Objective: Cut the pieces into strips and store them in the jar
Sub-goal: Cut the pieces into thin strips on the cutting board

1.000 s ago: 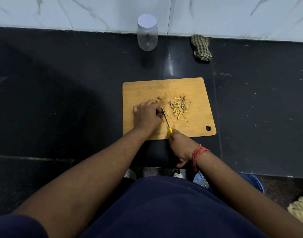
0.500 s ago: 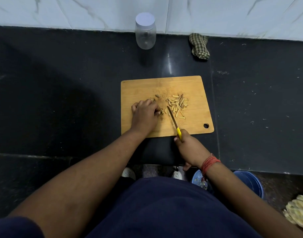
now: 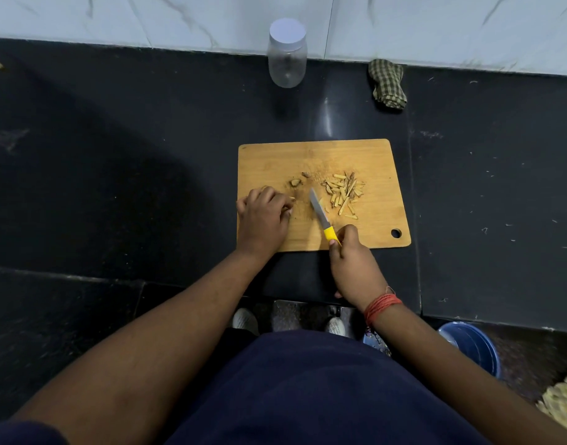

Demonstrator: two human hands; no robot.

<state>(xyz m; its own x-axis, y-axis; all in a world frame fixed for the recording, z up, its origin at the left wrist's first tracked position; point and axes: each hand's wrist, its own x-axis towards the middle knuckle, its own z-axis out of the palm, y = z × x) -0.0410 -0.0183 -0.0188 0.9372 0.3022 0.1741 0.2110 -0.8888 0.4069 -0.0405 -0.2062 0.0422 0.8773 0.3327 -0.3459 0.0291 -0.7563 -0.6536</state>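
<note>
The left hand [image 3: 265, 216] pinches a small piece against the cutting board [image 3: 314, 159], steadying it for slicing, while the right hand [image 3: 353, 261] grips the knife [image 3: 320, 215] beside it; cut strips [image 3: 341, 192] lie just beyond the blade, and the lidded jar [image 3: 287, 54] stands well ahead.

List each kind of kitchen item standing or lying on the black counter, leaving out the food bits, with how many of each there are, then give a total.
Wooden cutting board: 1
Yellow-handled knife: 1
Clear plastic jar with white lid: 1
Checked cloth: 1
Total: 4
</note>
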